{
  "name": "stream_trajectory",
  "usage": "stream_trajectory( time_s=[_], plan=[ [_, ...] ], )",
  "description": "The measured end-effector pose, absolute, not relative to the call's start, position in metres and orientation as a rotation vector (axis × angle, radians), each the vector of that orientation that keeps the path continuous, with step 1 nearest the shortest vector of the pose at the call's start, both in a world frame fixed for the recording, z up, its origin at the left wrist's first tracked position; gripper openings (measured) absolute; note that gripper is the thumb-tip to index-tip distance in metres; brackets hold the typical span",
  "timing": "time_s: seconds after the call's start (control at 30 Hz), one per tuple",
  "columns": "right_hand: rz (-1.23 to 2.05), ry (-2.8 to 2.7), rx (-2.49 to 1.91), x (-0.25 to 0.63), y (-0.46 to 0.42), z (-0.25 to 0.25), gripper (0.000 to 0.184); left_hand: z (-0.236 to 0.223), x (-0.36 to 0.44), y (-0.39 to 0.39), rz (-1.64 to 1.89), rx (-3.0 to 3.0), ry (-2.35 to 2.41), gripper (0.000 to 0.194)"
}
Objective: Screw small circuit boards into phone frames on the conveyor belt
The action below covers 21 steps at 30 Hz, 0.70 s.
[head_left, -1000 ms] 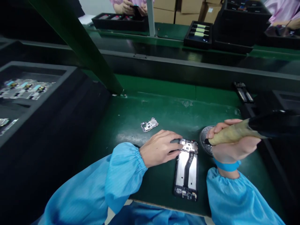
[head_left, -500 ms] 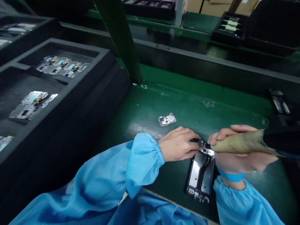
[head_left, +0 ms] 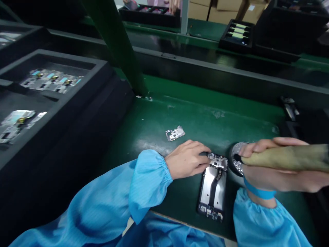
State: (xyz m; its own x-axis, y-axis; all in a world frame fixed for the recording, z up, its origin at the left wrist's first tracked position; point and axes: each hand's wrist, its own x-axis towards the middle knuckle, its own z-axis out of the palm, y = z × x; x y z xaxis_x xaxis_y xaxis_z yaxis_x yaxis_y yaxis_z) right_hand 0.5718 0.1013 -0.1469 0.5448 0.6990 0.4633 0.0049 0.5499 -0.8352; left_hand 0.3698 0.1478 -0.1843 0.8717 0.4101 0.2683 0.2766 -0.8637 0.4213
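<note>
An opened phone (head_left: 212, 187) lies on the green bench, its metal midframe and dark flex cable exposed and a circuit board at its top end. My left hand (head_left: 188, 159) grips the phone's upper left edge with bent fingers; a small dark piece shows by the index finger. In my right hand (head_left: 280, 178) is a screwdriver (head_left: 288, 157) with a thick tan-wrapped body, held nearly level. Its black tip is over a round metal dish (head_left: 235, 151) of small shiny bits, likely screws. A loose phone circuit board (head_left: 175, 133) lies beyond my left hand.
Black foam trays (head_left: 84, 99) with several circuit boards stand at the left. A green post (head_left: 120, 51) rises behind the bench. Across a raised rail are another tray (head_left: 238, 34), cardboard boxes (head_left: 223, 13) and another person's hand (head_left: 174, 5). A small metal part (head_left: 291, 108) lies at far right.
My right hand and the screwdriver have moved right, away from the phone's top end to the dish, which now shows. My left hand stays at the phone. The view has shifted slightly.
</note>
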Motion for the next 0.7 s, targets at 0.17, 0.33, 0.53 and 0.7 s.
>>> stream_trajectory(
  time_s=[0.17,0.33,0.53,0.7],
  plan=[
    [0.277,-0.791,-1.002,0.592,0.11,-0.15,0.064,-0.184,0.367,0.148,0.547,2.67,0.493,0.024],
    [0.31,-0.767,-1.022,0.59,0.115,-0.161,0.065,-0.181,0.366,0.149,0.544,2.662,0.491,0.023],
    [0.307,-0.78,-1.014,0.585,0.117,-0.167,0.059,-0.181,0.366,0.149,0.543,2.645,0.487,0.023],
    [0.326,-0.813,-0.981,0.591,0.113,-0.168,0.062,-0.183,0.367,0.149,0.552,2.665,0.494,0.023]
  ],
)
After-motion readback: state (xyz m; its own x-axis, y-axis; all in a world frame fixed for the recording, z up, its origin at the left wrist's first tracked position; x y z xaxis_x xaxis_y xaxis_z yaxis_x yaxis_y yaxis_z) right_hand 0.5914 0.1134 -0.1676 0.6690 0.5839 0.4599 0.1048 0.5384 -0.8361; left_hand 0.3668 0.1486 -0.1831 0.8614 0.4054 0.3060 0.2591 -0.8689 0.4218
